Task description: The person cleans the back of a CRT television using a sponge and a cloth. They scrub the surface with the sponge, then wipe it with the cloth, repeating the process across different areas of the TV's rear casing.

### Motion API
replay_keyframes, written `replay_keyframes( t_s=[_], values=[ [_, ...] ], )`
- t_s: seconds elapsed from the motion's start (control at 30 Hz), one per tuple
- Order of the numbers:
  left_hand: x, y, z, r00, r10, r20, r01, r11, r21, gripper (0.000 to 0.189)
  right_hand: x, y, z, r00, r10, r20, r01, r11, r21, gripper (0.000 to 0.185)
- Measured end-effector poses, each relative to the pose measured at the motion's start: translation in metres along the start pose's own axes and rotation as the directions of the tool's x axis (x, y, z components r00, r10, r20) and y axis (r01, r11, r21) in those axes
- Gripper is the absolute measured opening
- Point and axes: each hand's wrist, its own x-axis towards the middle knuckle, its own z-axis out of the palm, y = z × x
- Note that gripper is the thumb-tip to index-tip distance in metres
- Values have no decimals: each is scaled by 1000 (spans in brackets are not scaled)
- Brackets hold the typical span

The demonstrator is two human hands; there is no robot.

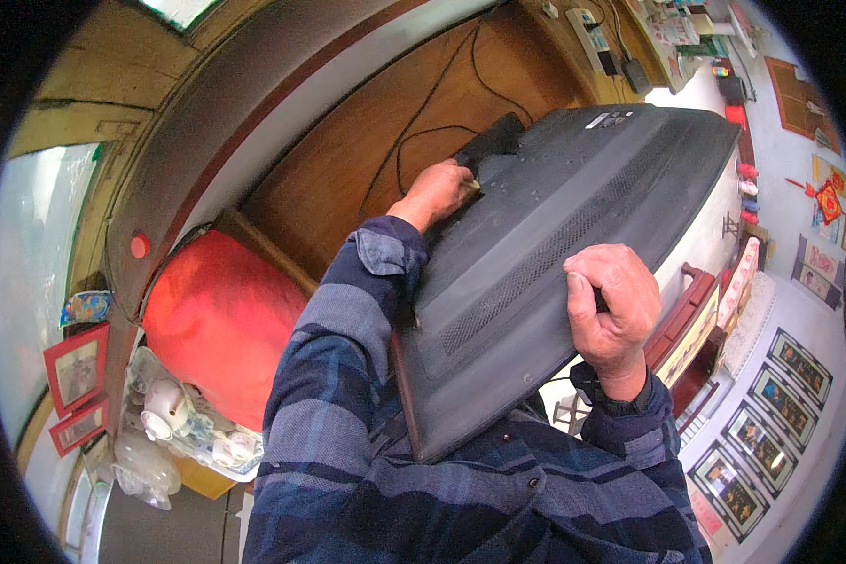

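Note:
The dark plastic back of a flat television, with a long perforated vent strip, lies tilted before me. My left hand is at its far left side, near the black stand-like part. A small pale yellowish thing shows at its fingertips; what it is I cannot tell. Above the television's right part, my right hand is curled, thumb close to the bent index finger. Whether that hand grips anything is hidden.
Black cables run over the brown wooden panel behind the television. At left are a red cloth cover and a tray with a white teapot. A power strip is at the top right, dark red wooden furniture at right.

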Motion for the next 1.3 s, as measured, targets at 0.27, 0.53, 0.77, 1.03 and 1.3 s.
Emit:
replay_keyframes(
  t_s=[0.27, 0.53, 0.77, 1.03, 1.3],
  values=[
    [7, 17, -24, 877, -222, 427, 18, 902, 432, 21, 1, 1, 0, 1000, -30, -6, 30, 999, 19, 8],
    [2, 17, -16, 995, 48, 82, -73, 936, 345, 18, 0, 0, 0, 1000, -14, -8, 15, 1000, 19, 9],
    [-1, 28, -11, 906, -72, 416, -210, 777, 593, 18, 1, -2, 1, 1000, -15, -11, 15, 1000, 8, 11],
    [8, 17, -2, 981, -40, 192, 26, 997, 78, 25, 1, -2, 1, 1000, -10, -8, 10, 1000, 0, 10],
    [10, 1, -22, 996, -68, 61, 58, 988, 144, 19, 2, -2, 0, 1000, -5, 4, 5, 1000, 8, 9]
  ],
)
